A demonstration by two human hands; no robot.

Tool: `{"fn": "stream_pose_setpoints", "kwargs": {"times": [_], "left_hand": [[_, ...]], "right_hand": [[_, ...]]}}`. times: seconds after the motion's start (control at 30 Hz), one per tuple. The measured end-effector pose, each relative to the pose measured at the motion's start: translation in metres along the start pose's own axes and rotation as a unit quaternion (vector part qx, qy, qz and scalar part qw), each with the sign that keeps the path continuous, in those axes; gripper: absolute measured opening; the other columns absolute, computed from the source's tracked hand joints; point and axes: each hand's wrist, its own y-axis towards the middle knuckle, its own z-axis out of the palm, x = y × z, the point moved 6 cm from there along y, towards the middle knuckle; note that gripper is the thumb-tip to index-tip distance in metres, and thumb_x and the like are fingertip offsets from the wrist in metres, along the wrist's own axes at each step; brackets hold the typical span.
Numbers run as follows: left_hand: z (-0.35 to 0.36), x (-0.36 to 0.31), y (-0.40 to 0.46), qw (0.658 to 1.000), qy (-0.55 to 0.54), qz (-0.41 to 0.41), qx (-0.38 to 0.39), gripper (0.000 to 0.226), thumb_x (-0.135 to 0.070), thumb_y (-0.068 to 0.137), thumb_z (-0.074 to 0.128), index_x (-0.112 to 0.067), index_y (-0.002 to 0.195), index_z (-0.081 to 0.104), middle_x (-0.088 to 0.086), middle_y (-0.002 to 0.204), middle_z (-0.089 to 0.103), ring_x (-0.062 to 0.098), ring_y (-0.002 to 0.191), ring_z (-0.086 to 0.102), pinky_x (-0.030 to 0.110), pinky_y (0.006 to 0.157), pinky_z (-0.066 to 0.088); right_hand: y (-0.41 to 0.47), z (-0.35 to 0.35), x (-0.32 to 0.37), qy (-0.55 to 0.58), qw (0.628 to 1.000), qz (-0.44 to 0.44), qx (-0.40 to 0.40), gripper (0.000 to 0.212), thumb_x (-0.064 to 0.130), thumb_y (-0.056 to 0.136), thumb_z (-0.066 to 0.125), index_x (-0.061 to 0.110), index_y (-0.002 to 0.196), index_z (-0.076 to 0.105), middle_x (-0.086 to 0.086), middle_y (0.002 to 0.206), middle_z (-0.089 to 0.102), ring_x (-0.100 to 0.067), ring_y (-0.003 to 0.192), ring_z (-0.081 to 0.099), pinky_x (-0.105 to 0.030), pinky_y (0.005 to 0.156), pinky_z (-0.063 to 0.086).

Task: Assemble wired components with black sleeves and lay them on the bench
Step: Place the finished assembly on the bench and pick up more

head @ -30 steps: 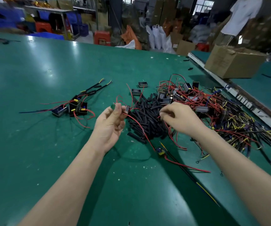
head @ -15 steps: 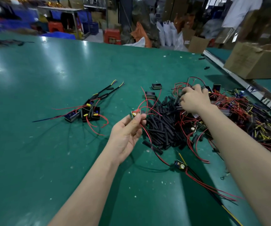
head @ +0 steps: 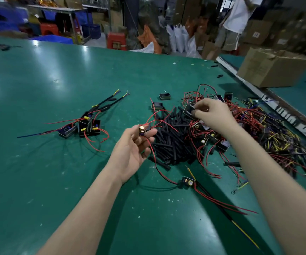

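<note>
**Red leads could snag as the black case lifts**

The left hand [head: 130,153] pinches a small wired board with a brass-coloured capacitor [head: 142,129] between thumb and fingertips, its thin red wires [head: 153,153] trailing toward six o'clock. At two o'clock, the right hand [head: 212,113] grips a small black rectangular plastic case [head: 188,109] above the heap of short black sleeves [head: 172,142]. Finished assemblies [head: 82,127] lie at nine o'clock on the green bench [head: 38,181]. Loose wires looping near the case may catch and drag neighbouring parts.

Bkgd person [head: 238,21] cut off by top edge, blurred; wire tangle [head: 286,144] runs off right edge.
</note>
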Motion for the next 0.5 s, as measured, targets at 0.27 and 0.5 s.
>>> {"fn": "stream_pose_setpoints", "kwargs": {"times": [0.27, 0.5], "left_hand": [[0.013, -0.002, -0.009, 0.991, 0.043, 0.115, 0.050, 0.041, -0.017, 0.076, 0.062, -0.021, 0.116, 0.058, 0.003, 0.087, 0.074, 0.007, 0.069, 0.066, 0.013, 0.060, 0.051], [0.013, -0.002, -0.018, 0.940, 0.236, 0.240, -0.044, 0.034, -0.026, 0.066, 0.078, -0.032, 0.099, 0.072, -0.006, 0.083, 0.067, 0.013, 0.077, 0.059, 0.032, 0.076, 0.053]], "right_hand": [[-0.071, 0.037, 0.026, 0.378, 0.923, 0.050, 0.044, 0.016, 0.002, 0.092, 0.058, 0.017, 0.090, 0.053, -0.003, 0.081, 0.065, -0.007, 0.054, 0.066, -0.013, 0.046, 0.044], [-0.098, 0.059, 0.043, 0.290, 0.957, 0.003, -0.019, 0.022, 0.013, 0.087, 0.065, 0.033, 0.080, 0.060, 0.013, 0.079, 0.067, -0.007, 0.070, 0.065, -0.025, 0.070, 0.055]]}}
